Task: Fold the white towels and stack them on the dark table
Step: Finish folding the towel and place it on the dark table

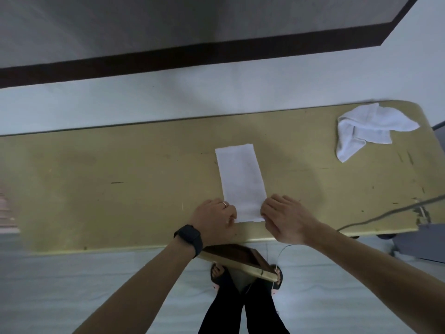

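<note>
Worktop [120,169]: scuffed yellowish top, pale floor around it.
Folded towel [240,182]: narrow white strip, centre.
Left hand [214,219]: pinching its near left corner.
Right hand [284,218]: pinching its near right corner.
Crumpled towel [368,127]: 2 o'clock, far corner.

A folded towel [240,182] of white cloth, matt and finely napped, lies flat on a table [120,179] whose top is a smooth, dull yellow-olive surface marked with scratches and scuffs. Near the table's far right corner, a second white towel [368,128] is soft, crumpled cloth. At the table's near edge, a wrist wears a matt black watch [189,238], and a finger carries a shiny metal ring [224,204].
</note>
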{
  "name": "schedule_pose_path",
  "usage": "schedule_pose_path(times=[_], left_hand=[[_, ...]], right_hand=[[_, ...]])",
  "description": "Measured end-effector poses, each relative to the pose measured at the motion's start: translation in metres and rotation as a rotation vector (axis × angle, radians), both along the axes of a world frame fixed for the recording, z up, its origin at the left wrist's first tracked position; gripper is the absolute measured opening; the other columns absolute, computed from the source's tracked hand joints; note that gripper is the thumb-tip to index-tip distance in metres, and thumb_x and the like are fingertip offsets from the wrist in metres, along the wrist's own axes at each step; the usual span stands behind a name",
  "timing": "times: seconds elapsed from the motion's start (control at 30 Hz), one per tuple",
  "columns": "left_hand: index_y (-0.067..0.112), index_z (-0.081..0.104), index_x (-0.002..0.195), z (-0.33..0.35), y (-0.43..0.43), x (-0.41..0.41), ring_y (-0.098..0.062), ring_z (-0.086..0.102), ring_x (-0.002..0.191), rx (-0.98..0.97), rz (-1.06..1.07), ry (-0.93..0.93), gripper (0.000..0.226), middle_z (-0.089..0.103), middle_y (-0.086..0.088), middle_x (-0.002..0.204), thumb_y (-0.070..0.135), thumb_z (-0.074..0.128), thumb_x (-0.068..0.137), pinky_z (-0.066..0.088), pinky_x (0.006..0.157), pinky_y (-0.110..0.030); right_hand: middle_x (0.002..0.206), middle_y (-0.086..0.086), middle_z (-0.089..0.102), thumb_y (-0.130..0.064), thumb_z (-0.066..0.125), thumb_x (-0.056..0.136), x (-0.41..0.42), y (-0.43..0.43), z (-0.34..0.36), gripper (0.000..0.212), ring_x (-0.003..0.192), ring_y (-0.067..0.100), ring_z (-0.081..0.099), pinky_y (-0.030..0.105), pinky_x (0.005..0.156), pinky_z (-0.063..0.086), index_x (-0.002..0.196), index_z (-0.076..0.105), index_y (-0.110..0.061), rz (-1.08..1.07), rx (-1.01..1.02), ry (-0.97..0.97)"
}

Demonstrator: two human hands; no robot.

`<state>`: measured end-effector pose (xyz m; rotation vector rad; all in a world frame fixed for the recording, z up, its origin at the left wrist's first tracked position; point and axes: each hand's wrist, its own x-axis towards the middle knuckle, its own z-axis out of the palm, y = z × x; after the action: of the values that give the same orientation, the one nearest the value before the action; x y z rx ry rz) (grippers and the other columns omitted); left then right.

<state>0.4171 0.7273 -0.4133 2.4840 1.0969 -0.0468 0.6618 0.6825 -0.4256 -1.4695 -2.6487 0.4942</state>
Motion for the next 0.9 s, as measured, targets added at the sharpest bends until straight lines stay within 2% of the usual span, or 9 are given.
schedule_pose_path(times=[0.1,0.17,0.27,0.37,0.43,0.53,0.7,0.8,0.9], left_hand=[[0.025,0.061,0.091,0.022,0.02,-0.006,-0.016,0.055,0.072,-0.262,0.286,-0.053,0.008,0.06,0.006,0.079,0.024,0.054,0.089,0.043,0.061,-0.028],[0.025,0.06,0.089,0.028,0.04,-0.008,-0.015,0.059,0.074,-0.404,0.482,-0.203,0.004,0.066,0.006,0.085,0.023,0.057,0.09,0.048,0.066,-0.027],[0.02,0.064,0.097,0.022,0.075,-0.002,-0.007,0.062,0.081,-0.44,0.688,-0.347,0.013,0.068,0.009,0.091,0.029,0.056,0.095,0.047,0.068,-0.019],[0.019,0.065,0.106,0.008,0.107,0.01,-0.008,0.062,0.083,-0.413,0.74,-0.376,0.021,0.068,0.009,0.096,0.034,0.053,0.098,0.046,0.07,-0.018],[0.018,0.064,0.107,0.0,0.12,0.016,-0.006,0.061,0.078,-0.4,0.774,-0.391,0.022,0.066,0.008,0.095,0.033,0.05,0.1,0.044,0.067,-0.012],[0.021,0.062,0.104,-0.01,0.132,0.022,0.0,0.059,0.077,-0.41,0.796,-0.407,0.021,0.067,0.009,0.097,0.035,0.048,0.101,0.041,0.059,-0.008],[0.023,0.06,0.107,-0.019,0.134,0.026,-0.005,0.062,0.089,-0.511,0.842,-0.426,0.029,0.066,0.012,0.101,0.048,0.057,0.093,0.045,0.07,-0.017],[0.023,0.059,0.108,-0.02,0.139,0.027,-0.006,0.061,0.09,-0.527,0.841,-0.408,0.03,0.065,0.012,0.1,0.042,0.069,0.087,0.047,0.075,-0.02],[0.024,0.058,0.11,-0.021,0.142,0.031,-0.007,0.062,0.089,-0.52,0.83,-0.371,0.029,0.065,0.011,0.1,0.033,0.071,0.085,0.046,0.071,-0.019]], right_hand=[[0.075,0.001,0.057,-0.025,0.038,0.096,-0.016,0.019,0.018,0.016,0.065,0.019,0.046,0.033,0.061,0.036,0.094,0.051,-0.017,-0.24,-0.164,0.211],[0.076,0.002,0.059,-0.02,0.04,0.099,-0.025,0.038,0.021,0.01,0.065,0.022,0.051,0.037,0.058,0.039,0.099,0.05,-0.016,-0.412,-0.231,0.367],[0.079,-0.003,0.062,-0.024,0.043,0.102,-0.036,0.069,0.013,0.013,0.071,0.016,0.058,0.034,0.063,0.044,0.108,0.053,-0.019,-0.721,-0.254,0.54],[0.086,-0.016,0.058,-0.032,0.047,0.101,-0.041,0.095,-0.003,0.022,0.077,0.006,0.058,0.03,0.065,0.046,0.12,0.053,-0.022,-0.975,-0.288,0.623],[0.087,-0.018,0.057,-0.034,0.047,0.101,-0.042,0.107,-0.011,0.025,0.08,0.009,0.058,0.033,0.069,0.049,0.122,0.054,-0.022,-1.093,-0.292,0.66],[0.089,-0.018,0.059,-0.035,0.045,0.102,-0.044,0.121,-0.019,0.023,0.088,0.015,0.06,0.033,0.075,0.047,0.119,0.056,-0.023,-1.139,-0.293,0.654],[0.091,-0.017,0.061,-0.036,0.044,0.102,-0.041,0.132,-0.022,0.021,0.093,0.016,0.061,0.036,0.08,0.05,0.115,0.057,-0.027,-1.127,-0.27,0.591],[0.097,-0.015,0.063,-0.038,0.047,0.1,-0.038,0.134,-0.019,0.026,0.095,0.015,0.061,0.037,0.083,0.051,0.121,0.056,-0.027,-1.089,-0.272,0.564],[0.102,-0.011,0.064,-0.031,0.05,0.097,-0.037,0.133,-0.017,0.03,0.095,0.015,0.06,0.035,0.083,0.051,0.127,0.055,-0.027,-1.047,-0.284,0.548]])
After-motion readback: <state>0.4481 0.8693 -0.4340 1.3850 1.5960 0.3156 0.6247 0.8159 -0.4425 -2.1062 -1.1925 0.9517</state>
